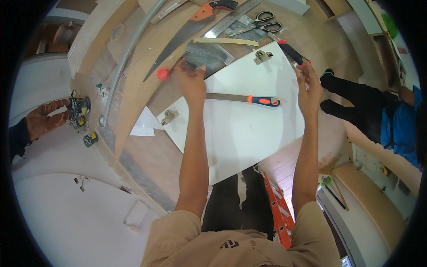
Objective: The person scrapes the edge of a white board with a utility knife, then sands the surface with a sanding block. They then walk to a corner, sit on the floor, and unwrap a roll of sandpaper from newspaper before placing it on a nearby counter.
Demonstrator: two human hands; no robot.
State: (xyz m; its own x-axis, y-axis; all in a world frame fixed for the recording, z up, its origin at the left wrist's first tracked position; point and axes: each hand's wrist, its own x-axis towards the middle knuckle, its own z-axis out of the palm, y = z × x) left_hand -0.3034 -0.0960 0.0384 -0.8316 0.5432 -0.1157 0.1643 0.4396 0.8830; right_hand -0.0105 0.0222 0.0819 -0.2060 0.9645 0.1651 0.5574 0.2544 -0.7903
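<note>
A white cabinet door (pixel 249 138) with metal hinges lies across the bench in front of me. My left hand (pixel 191 82) is over its upper left edge, thumb and fingers apart, beside a dark grey sheet (pixel 205 57). At the door's right edge, my right hand (pixel 308 86) is bent round the rim, its fingertips close to a black-and-red tool handle (pixel 291 52). What lies under those fingers is partly hidden. On the door rests a file (pixel 262 101) with a blue-and-orange handle. One hinge (pixel 262 56) shows at the top, another hinge (pixel 169 116) at the left.
A handsaw (pixel 182 38), steel ruler (pixel 231 18), scissors (pixel 262 24) and red cap (pixel 163 74) lie beyond the door. An orange ladder (pixel 279 209) stands beside my legs. Other people are at the left (pixel 42 120) and right (pixel 373 107).
</note>
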